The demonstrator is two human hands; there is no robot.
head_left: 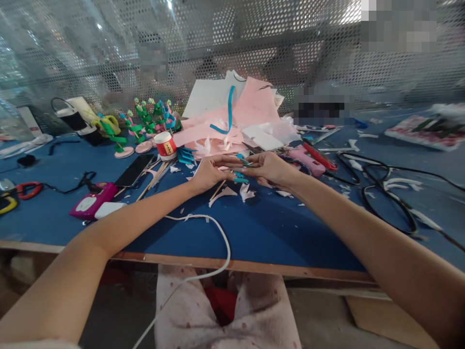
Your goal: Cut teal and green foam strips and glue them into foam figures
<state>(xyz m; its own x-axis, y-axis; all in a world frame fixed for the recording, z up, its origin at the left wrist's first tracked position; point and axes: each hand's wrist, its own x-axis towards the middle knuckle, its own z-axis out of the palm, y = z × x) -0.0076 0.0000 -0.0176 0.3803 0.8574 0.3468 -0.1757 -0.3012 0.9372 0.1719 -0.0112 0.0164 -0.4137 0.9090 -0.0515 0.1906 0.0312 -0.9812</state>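
My left hand (211, 174) and my right hand (271, 170) meet fingertip to fingertip just above the table. Between them is a small piece of blue paper (240, 180), pinched by the fingers of both hands; its exact shape is partly hidden. White paper scraps (247, 193) and thin wooden sticks (154, 180) lie below and to the left of my hands. Several folded blue paper pieces (186, 155) rest beside a red and white paper cup (165, 146). Behind my hands, a long blue strip (230, 110) lies over pink sheets (256, 104).
Green paper spirals on sticks with pink bases (124, 152) stand back left. A black phone (134, 170), a magenta device (93, 200) and a white cable (221, 232) lie nearer. On the right are a pink glue gun (308, 161), red-handled pliers (319, 156) and black cables (366, 194).
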